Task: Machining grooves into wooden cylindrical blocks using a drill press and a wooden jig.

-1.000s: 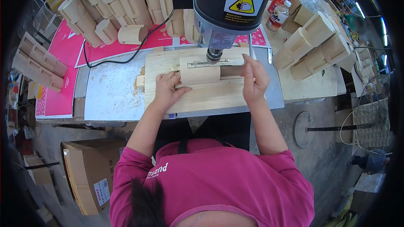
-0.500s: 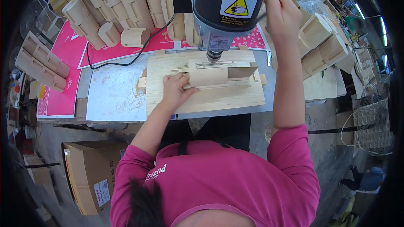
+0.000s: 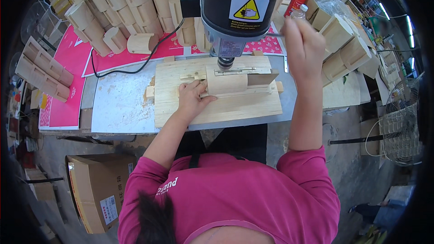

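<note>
Taking the rounded wooden piece [image 3: 228, 85] as the middle of a clock with twelve away from the person, the drill [image 3: 239, 11] stands at twelve; its chuck [image 3: 225, 63] hangs just over the far side of the piece, near a slotted strip [image 3: 235, 71] on top; whether a bit touches the wood is too small to tell. The piece lies on a flat board [image 3: 181, 108] on the bench [image 3: 115, 108], with a thin slab [image 3: 262, 78] sticking out toward three.

The left hand [image 3: 192, 99] sits at eight, half spread, its fingertips against the left end of the piece and its thumb along the near edge; the right hand [image 3: 303, 40], at two, is raised and folded into a fist, seemingly round the end of the drill's handle [image 3: 276, 35].

To do this well, the left hand should press the piece flat and snug so it can neither turn nor creep, with the fingers well toward nine and clear of the chuck; the right should work the handle slowly and evenly, easing off if the wood shudders; the black cord [image 3: 122, 69] at nine is best left clear of the board.
</note>
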The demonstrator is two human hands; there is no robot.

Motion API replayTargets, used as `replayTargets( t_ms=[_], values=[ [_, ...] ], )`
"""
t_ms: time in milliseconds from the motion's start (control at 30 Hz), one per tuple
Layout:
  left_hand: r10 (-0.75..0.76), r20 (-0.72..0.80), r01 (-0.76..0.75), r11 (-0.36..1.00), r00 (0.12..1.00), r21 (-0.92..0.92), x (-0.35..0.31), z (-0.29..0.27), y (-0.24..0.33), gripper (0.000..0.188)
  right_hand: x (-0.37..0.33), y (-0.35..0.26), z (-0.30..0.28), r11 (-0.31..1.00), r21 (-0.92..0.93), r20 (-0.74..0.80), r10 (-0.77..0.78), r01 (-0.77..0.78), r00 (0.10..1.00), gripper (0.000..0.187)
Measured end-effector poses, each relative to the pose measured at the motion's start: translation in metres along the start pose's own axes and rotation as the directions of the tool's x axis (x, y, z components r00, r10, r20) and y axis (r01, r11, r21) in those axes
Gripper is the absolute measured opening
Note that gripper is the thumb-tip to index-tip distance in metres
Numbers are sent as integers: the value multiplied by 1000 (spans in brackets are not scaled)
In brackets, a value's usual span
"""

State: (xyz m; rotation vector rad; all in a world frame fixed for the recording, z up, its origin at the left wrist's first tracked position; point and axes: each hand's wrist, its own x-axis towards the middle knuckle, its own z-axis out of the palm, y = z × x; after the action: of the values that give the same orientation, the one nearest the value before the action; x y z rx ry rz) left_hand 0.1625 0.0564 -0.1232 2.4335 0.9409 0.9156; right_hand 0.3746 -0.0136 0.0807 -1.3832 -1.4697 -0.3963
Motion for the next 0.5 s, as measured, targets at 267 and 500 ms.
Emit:
replayTargets(
  t_ms=[267,500],
  values=[
    [84,-16,-84,996,996,35,8,10,-2,30,-103,20,23,996,76,-64,47,-42,997,16],
    [43,9,-42,999,999,-24,-1,1,4,30,-122,47,54,979,149,-163,-116,140,980,23]
  ],
)
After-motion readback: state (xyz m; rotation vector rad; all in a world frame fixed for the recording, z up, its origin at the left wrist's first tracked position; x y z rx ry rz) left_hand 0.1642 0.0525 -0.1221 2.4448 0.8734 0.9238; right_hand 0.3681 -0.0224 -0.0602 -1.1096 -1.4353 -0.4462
